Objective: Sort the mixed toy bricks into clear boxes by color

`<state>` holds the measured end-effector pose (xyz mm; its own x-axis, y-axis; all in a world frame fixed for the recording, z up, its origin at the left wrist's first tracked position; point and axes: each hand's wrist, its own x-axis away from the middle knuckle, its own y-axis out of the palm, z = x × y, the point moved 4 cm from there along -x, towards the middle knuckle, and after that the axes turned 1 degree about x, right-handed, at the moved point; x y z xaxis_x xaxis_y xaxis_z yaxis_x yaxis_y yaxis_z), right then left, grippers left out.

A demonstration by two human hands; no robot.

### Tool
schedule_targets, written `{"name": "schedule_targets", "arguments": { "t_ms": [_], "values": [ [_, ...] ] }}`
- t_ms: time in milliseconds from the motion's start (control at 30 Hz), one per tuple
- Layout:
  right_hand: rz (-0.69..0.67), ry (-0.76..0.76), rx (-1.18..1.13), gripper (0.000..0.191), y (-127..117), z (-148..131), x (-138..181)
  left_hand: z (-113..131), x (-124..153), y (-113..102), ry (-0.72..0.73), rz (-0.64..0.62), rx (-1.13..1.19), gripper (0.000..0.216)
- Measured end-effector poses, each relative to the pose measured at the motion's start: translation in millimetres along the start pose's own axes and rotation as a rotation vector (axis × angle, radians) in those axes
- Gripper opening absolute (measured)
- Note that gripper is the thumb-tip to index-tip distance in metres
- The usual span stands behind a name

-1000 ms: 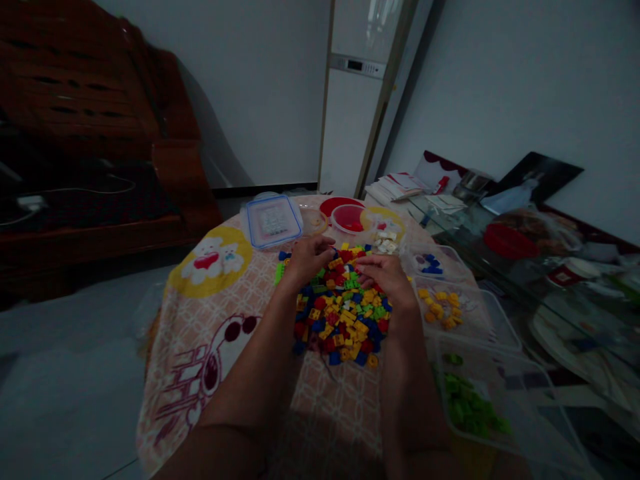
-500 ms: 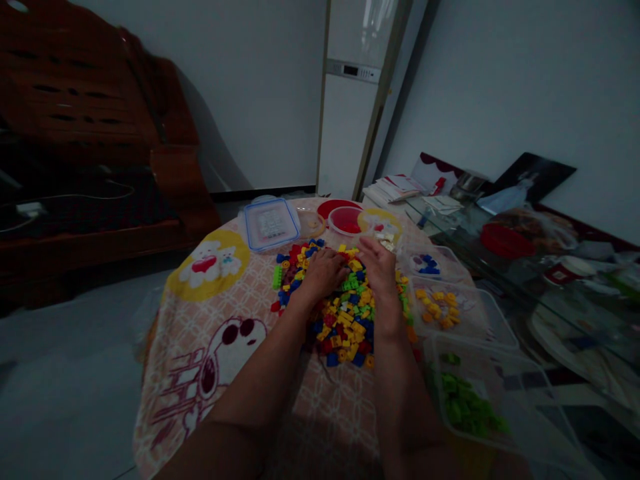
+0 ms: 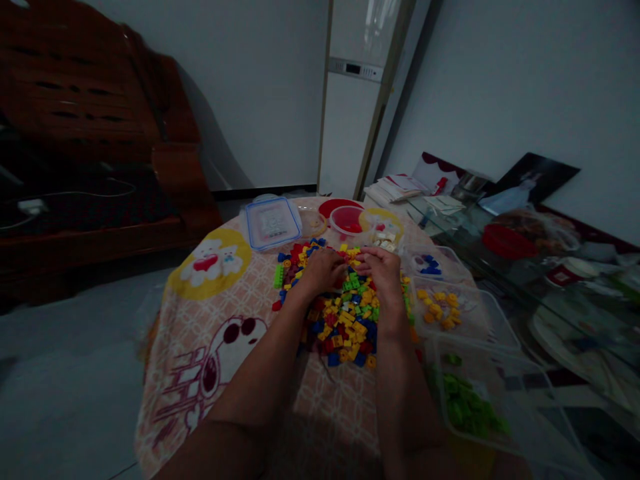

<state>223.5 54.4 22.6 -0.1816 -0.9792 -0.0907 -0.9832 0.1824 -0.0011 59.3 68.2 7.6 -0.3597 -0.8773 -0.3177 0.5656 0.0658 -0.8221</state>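
A heap of small toy bricks [image 3: 345,313] in red, yellow, blue and green lies on a round table under a cartoon-print cloth [image 3: 215,313]. Both my hands rest on the far part of the heap. My left hand [image 3: 323,270] is curled over the bricks with its fingers bent under. My right hand [image 3: 384,270] points left, its fingertips pinched together and meeting those of the left hand. What the fingers hold is hidden.
Clear tubs stand to the right: blue bricks [image 3: 427,263], yellow bricks [image 3: 443,307], green bricks [image 3: 467,407], white pieces [image 3: 385,237]. Behind are a red bowl [image 3: 349,219] and a blue-rimmed box [image 3: 273,222]. A cluttered glass table [image 3: 550,293] adjoins on the right.
My left hand has slid right onto the heap. My right hand has moved toward the far side, so the fingertips of both now meet over the bricks.
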Motion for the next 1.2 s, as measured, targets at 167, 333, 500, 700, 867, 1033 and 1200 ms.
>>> {"name": "schedule_targets", "arguments": {
  "t_ms": [167, 333, 500, 700, 867, 1033, 1200],
  "values": [
    [-0.009, -0.016, 0.006, 0.024, -2, 0, 1, 4, 3, -24, -0.026, 0.155, 0.253, 0.025],
    [-0.033, -0.012, 0.024, 0.025, -1, -1, 1, 1, 4, -27, -0.106, 0.183, 0.517, 0.027],
    [-0.087, -0.022, 0.050, 0.036, 2, -3, 2, 3, 5, -26, -0.130, 0.155, 0.634, 0.028],
    [-0.184, -0.051, 0.031, 0.047, 7, -9, 7, 6, 7, -24, -0.110, 0.015, 0.778, 0.026],
    [-0.274, -0.023, -0.054, 0.045, 7, -10, 10, -1, 5, -20, -0.113, 0.046, 0.891, 0.023],
    [-0.236, 0.010, -0.118, 0.040, 4, -9, 8, -14, 5, -22, -0.145, 0.076, 0.833, 0.025],
    [-0.211, 0.024, -0.090, 0.036, -3, -6, 7, -24, 5, -26, -0.160, 0.108, 0.625, 0.021]
  ]
}}
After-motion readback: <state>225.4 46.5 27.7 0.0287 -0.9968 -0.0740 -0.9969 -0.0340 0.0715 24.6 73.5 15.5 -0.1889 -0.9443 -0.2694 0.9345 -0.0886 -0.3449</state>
